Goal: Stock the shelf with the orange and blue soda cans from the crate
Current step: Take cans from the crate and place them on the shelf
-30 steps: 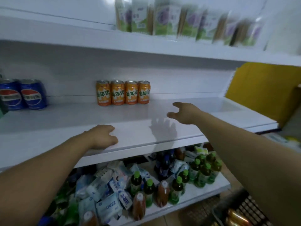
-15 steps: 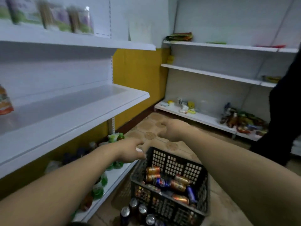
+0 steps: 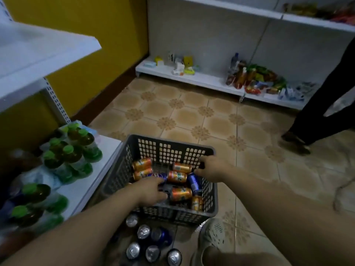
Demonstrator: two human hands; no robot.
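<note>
So, at about 10 o'clock the white shelf (image 3: 48,50) pokes in, cut off by the frame edge, so you can't see what's on it. Below it at 8 o'clock sit green-capped bottles (image 3: 73,154), pretty blurry, labels unreadable.

The left hand (image 3: 151,191) is down inside the grey crate (image 3: 172,148), which sits on the floor at around 6 o'clock. Its fingers and thumb curve over a dark can that's mostly hidden under the palm, and I honestly can't tell if it's gripping it or just touching.

The orange soda cans (image 3: 142,164) lie on their sides in the crate, with a blue soda can (image 3: 194,184) among them toward 3 o'clock. Some are half buried.

The right hand (image 3: 211,169) is over the crate's far right corner, fingers stretched out loose, thumb apart, nothing in it.

Just outside the crate's near wall, upright cans (image 3: 151,252) stand on the floor, only the silver tops clear. A pale shoe (image 3: 213,233) is beside them.

At 2 o'clock there's a low shelf of packets (image 3: 255,79), too small to make out, and someone's dark trouser leg (image 3: 317,112), cut off at the edge.
</note>
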